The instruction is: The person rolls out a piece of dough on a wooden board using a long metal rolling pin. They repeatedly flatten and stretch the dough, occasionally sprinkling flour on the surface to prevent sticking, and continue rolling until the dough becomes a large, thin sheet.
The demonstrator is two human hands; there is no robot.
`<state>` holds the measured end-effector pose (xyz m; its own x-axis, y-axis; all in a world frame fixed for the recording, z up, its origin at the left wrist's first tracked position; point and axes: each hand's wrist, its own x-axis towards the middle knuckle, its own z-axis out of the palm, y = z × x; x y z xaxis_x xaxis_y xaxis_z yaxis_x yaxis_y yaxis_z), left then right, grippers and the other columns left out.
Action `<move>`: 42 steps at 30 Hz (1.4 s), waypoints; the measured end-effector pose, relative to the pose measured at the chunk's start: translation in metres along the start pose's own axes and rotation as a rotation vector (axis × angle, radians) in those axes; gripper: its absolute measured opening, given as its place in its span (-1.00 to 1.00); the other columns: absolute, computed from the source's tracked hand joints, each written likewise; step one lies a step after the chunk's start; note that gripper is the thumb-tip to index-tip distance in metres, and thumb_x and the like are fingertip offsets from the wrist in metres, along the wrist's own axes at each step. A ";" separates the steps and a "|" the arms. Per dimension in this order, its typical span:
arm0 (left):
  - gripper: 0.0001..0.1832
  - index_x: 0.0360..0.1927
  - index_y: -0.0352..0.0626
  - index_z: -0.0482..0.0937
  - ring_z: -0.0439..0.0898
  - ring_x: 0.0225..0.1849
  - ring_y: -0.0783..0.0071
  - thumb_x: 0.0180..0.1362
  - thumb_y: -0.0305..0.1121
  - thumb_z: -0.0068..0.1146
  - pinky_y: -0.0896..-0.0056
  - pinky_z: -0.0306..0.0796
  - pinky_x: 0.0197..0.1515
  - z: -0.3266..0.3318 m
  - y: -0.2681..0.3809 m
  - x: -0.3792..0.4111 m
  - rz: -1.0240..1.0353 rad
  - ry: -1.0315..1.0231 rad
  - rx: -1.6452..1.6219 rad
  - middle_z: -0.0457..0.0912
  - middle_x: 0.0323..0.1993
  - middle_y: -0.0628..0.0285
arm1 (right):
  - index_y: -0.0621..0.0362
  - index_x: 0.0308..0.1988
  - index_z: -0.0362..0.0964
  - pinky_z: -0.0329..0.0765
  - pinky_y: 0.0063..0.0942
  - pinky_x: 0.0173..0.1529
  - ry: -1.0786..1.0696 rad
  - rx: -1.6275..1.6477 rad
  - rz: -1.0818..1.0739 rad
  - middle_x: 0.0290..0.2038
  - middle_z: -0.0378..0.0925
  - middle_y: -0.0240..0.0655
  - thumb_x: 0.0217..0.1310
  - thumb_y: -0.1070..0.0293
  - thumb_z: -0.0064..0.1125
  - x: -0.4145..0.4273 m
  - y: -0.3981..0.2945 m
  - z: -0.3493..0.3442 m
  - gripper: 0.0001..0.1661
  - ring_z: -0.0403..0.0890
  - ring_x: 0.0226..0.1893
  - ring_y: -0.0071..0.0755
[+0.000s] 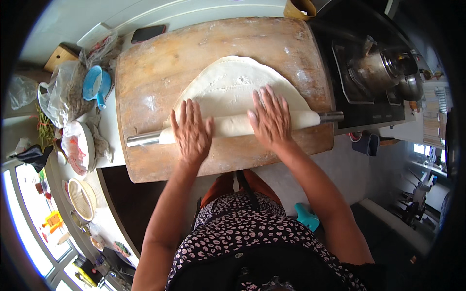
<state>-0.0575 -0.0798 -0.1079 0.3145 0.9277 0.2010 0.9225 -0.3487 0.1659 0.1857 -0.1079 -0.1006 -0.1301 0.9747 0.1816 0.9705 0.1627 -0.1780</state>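
Note:
A large sheet of pale dough [236, 78] lies on a floured wooden board [156, 87], its near part wrapped around a metal rolling pin [145, 139]. Both bare ends of the pin stick out of the dough roll. My left hand [192, 130] rests flat on the left part of the roll, fingers pointing away from me and apart. On the right part of the roll lies my right hand [271, 118], its palm down and fingers spread over the flat dough beyond. Dry flour shows on the sheet's far half.
At the left are a blue dipper [96, 83], plastic bags [62, 94], a white bowl [87, 147] and a woven basket [82, 199]. A phone [148, 34] lies behind the board. A metal pot [375, 69] stands on the stove at the right.

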 end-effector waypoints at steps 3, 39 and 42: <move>-0.35 0.41 -0.32 0.32 0.18 0.54 0.07 0.49 0.01 -0.29 -0.17 -0.19 0.56 0.010 -0.018 0.062 -0.163 -0.054 -0.025 0.32 0.45 -0.05 | 0.25 0.40 0.19 0.02 0.05 0.50 0.020 0.041 0.049 0.42 0.21 0.05 0.52 -0.06 -0.27 0.067 0.024 0.012 -0.27 0.16 0.47 -0.02; -0.46 0.48 -0.05 0.28 0.08 0.58 0.10 0.51 -0.14 -0.34 -0.27 -0.29 0.56 -0.002 -0.084 0.044 -0.152 -0.060 0.062 0.35 0.45 0.03 | 0.23 0.32 0.33 -0.05 0.09 0.53 -0.039 -0.097 0.240 0.43 0.24 -0.07 0.51 0.10 -0.17 0.016 0.110 -0.003 -0.41 0.06 0.53 -0.06; -0.46 0.44 -0.12 0.31 0.09 0.58 0.10 0.50 -0.12 -0.25 -0.28 -0.23 0.54 0.002 -0.094 0.085 -0.151 0.035 0.057 0.35 0.45 0.04 | 0.23 0.30 0.35 -0.04 0.10 0.52 0.019 -0.177 0.279 0.41 0.26 -0.08 0.55 0.09 -0.24 0.057 0.131 0.006 -0.43 0.05 0.53 -0.06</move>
<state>-0.1171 0.0319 -0.1081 0.1642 0.9634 0.2120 0.9702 -0.1965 0.1415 0.3045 -0.0305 -0.1192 0.1479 0.9747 0.1674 0.9886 -0.1410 -0.0528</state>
